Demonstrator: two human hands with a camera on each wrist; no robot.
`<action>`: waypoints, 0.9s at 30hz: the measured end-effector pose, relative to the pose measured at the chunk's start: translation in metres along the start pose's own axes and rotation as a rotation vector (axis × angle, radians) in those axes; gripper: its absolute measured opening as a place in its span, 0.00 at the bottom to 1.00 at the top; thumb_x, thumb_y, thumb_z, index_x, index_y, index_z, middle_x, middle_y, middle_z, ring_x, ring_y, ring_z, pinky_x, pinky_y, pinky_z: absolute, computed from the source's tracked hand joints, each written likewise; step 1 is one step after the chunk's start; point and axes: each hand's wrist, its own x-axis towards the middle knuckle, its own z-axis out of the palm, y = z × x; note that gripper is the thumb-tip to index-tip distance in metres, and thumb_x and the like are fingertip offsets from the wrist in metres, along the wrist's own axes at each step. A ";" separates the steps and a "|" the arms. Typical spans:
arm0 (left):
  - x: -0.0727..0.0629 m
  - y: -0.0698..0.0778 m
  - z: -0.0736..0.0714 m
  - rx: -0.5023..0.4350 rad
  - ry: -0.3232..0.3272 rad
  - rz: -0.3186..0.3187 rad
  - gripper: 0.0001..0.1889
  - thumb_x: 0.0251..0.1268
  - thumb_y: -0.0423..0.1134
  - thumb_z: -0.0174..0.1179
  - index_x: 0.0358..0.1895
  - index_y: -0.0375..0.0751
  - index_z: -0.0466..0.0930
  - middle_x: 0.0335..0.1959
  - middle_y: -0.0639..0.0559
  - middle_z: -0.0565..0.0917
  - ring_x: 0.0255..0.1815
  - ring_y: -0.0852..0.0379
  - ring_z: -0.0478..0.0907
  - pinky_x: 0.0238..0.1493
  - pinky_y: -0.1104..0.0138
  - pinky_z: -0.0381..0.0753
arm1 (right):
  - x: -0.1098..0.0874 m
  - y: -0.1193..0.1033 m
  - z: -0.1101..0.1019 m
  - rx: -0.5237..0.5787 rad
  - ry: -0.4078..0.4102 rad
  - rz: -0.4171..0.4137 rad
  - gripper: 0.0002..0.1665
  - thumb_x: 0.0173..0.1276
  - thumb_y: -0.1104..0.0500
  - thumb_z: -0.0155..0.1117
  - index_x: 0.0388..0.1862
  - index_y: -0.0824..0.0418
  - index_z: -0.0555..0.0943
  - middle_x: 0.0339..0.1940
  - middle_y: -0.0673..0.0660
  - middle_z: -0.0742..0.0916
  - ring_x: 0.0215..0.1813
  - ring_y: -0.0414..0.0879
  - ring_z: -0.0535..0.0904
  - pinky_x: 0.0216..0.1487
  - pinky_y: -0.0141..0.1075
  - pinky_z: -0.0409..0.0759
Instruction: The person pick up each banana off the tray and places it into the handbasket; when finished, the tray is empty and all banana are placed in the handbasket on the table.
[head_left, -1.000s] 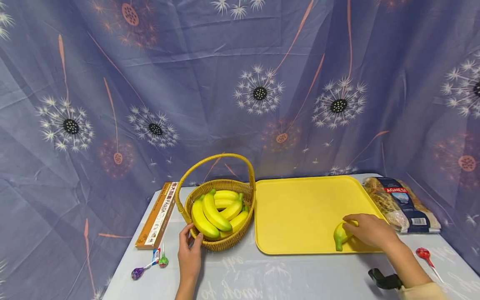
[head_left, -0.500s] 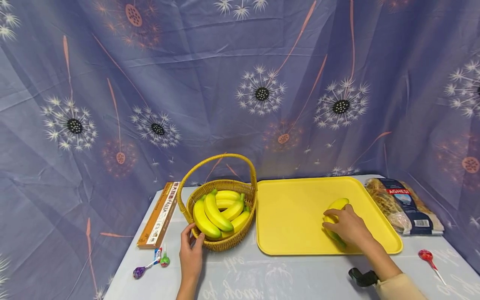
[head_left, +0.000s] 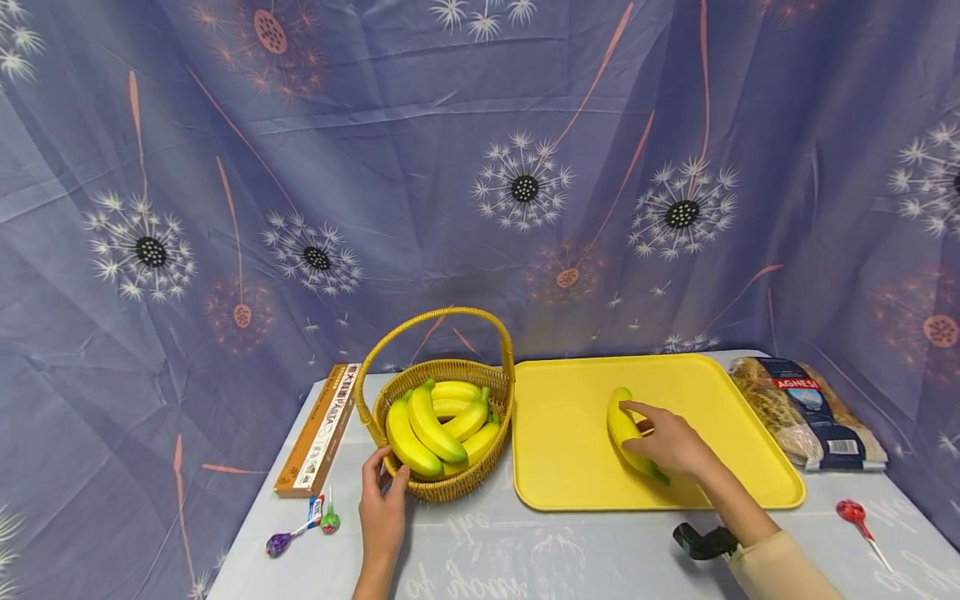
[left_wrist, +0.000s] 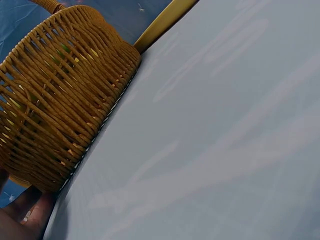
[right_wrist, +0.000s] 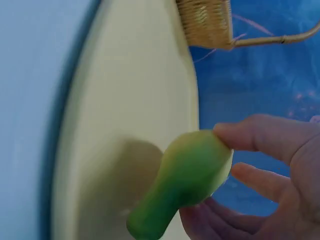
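Note:
My right hand (head_left: 670,442) pinches a yellow banana (head_left: 622,427) over the yellow tray (head_left: 562,467). Seen from the right wrist, the green stem end of the banana (right_wrist: 192,165) points down to the left, with thumb and fingers on both sides of its body and a shadow on the tray. A wicker basket (head_left: 468,483) with a tall handle holds several bananas (head_left: 431,425). At its near left rim my left hand (head_left: 382,504) grips the basket. In the left wrist view only part of that hand (left_wrist: 25,215) shows, low beside the woven wall (left_wrist: 70,95).
Left of the basket lies a pasta box (head_left: 318,429), with a purple lollipop (head_left: 278,545) and a green lollipop (head_left: 330,522) in front. A pasta bag (head_left: 810,412) lies right of the tray, and a red lollipop (head_left: 851,511) nearer the front. A patterned curtain (head_left: 420,167) hangs behind.
My right hand has carried the banana leftward over the tray, from its near right part toward the middle. The left hand stays at the basket.

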 end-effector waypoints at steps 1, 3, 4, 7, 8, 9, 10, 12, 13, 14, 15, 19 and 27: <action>0.000 0.000 0.000 0.001 0.001 0.000 0.23 0.69 0.49 0.58 0.64 0.54 0.66 0.71 0.50 0.63 0.66 0.43 0.65 0.62 0.48 0.69 | 0.001 -0.004 0.000 0.042 -0.011 -0.005 0.41 0.58 0.51 0.71 0.70 0.57 0.69 0.53 0.64 0.80 0.53 0.59 0.77 0.41 0.47 0.82; 0.000 0.000 0.000 0.003 0.002 0.000 0.23 0.69 0.49 0.58 0.64 0.54 0.66 0.71 0.49 0.63 0.66 0.43 0.65 0.62 0.48 0.70 | 0.003 -0.014 -0.001 0.107 -0.027 -0.020 0.41 0.58 0.51 0.72 0.70 0.56 0.70 0.56 0.63 0.79 0.55 0.58 0.76 0.45 0.48 0.81; 0.000 0.000 0.000 0.005 0.003 0.000 0.23 0.69 0.49 0.58 0.65 0.54 0.66 0.71 0.49 0.63 0.66 0.43 0.65 0.61 0.48 0.70 | 0.004 -0.019 -0.001 0.136 -0.038 -0.030 0.41 0.57 0.51 0.73 0.70 0.55 0.70 0.57 0.63 0.79 0.56 0.58 0.76 0.46 0.48 0.81; 0.000 0.000 0.000 0.001 0.004 0.001 0.23 0.69 0.49 0.58 0.65 0.53 0.66 0.71 0.49 0.63 0.65 0.43 0.66 0.61 0.48 0.71 | 0.007 -0.035 -0.003 0.202 -0.088 -0.085 0.41 0.58 0.51 0.73 0.70 0.53 0.70 0.59 0.61 0.78 0.57 0.56 0.75 0.49 0.47 0.80; 0.000 0.000 0.000 -0.001 0.005 0.001 0.23 0.69 0.49 0.58 0.65 0.53 0.66 0.71 0.49 0.63 0.65 0.43 0.66 0.61 0.49 0.71 | 0.008 -0.041 -0.004 0.221 -0.108 -0.102 0.41 0.58 0.51 0.73 0.70 0.53 0.70 0.60 0.61 0.77 0.58 0.56 0.75 0.49 0.47 0.80; 0.000 0.000 0.000 -0.002 0.006 0.002 0.23 0.69 0.49 0.58 0.65 0.53 0.66 0.71 0.49 0.63 0.65 0.43 0.66 0.61 0.49 0.70 | 0.010 -0.046 -0.005 0.238 -0.132 -0.122 0.40 0.58 0.51 0.72 0.70 0.53 0.70 0.61 0.61 0.77 0.58 0.55 0.74 0.50 0.47 0.80; 0.000 0.000 0.001 -0.004 0.006 0.002 0.23 0.69 0.49 0.58 0.65 0.53 0.66 0.71 0.49 0.63 0.66 0.43 0.66 0.62 0.49 0.70 | 0.011 -0.052 -0.005 0.252 -0.154 -0.143 0.40 0.58 0.52 0.72 0.70 0.53 0.70 0.62 0.60 0.76 0.58 0.55 0.74 0.50 0.48 0.79; 0.000 0.000 0.001 -0.005 0.006 0.002 0.23 0.69 0.48 0.58 0.65 0.53 0.66 0.71 0.49 0.63 0.66 0.43 0.65 0.62 0.49 0.70 | 0.013 -0.063 -0.007 0.278 -0.196 -0.183 0.40 0.59 0.52 0.72 0.70 0.52 0.70 0.64 0.60 0.75 0.59 0.55 0.74 0.51 0.48 0.79; 0.000 0.000 0.000 -0.004 0.008 0.002 0.23 0.69 0.48 0.58 0.65 0.53 0.66 0.71 0.49 0.63 0.66 0.43 0.66 0.62 0.49 0.70 | 0.015 -0.069 -0.007 0.282 -0.218 -0.207 0.39 0.59 0.52 0.72 0.70 0.52 0.70 0.64 0.59 0.75 0.59 0.55 0.74 0.52 0.48 0.79; 0.000 0.001 0.000 -0.003 0.010 0.003 0.23 0.69 0.48 0.58 0.65 0.53 0.66 0.70 0.49 0.64 0.65 0.43 0.66 0.62 0.49 0.70 | 0.016 -0.076 -0.008 0.289 -0.237 -0.225 0.39 0.60 0.53 0.72 0.70 0.52 0.70 0.65 0.59 0.74 0.59 0.55 0.74 0.52 0.49 0.78; 0.000 0.001 0.000 -0.002 0.011 0.003 0.23 0.69 0.47 0.58 0.65 0.53 0.67 0.71 0.49 0.64 0.65 0.43 0.66 0.62 0.49 0.70 | 0.017 -0.083 -0.008 0.293 -0.256 -0.243 0.39 0.60 0.53 0.71 0.70 0.52 0.69 0.65 0.59 0.74 0.59 0.54 0.74 0.52 0.48 0.78; 0.000 0.000 0.000 -0.002 0.014 0.006 0.23 0.69 0.47 0.58 0.65 0.53 0.67 0.70 0.49 0.64 0.65 0.43 0.67 0.61 0.50 0.71 | 0.022 -0.110 -0.006 0.289 -0.309 -0.287 0.39 0.61 0.52 0.71 0.71 0.49 0.68 0.61 0.57 0.77 0.58 0.52 0.75 0.52 0.47 0.79; 0.000 0.000 0.000 -0.009 0.010 0.005 0.23 0.69 0.46 0.58 0.64 0.52 0.67 0.70 0.49 0.64 0.65 0.44 0.66 0.62 0.50 0.70 | 0.029 -0.140 0.010 0.483 -0.392 -0.231 0.43 0.59 0.56 0.72 0.73 0.51 0.65 0.53 0.63 0.77 0.52 0.55 0.75 0.46 0.48 0.83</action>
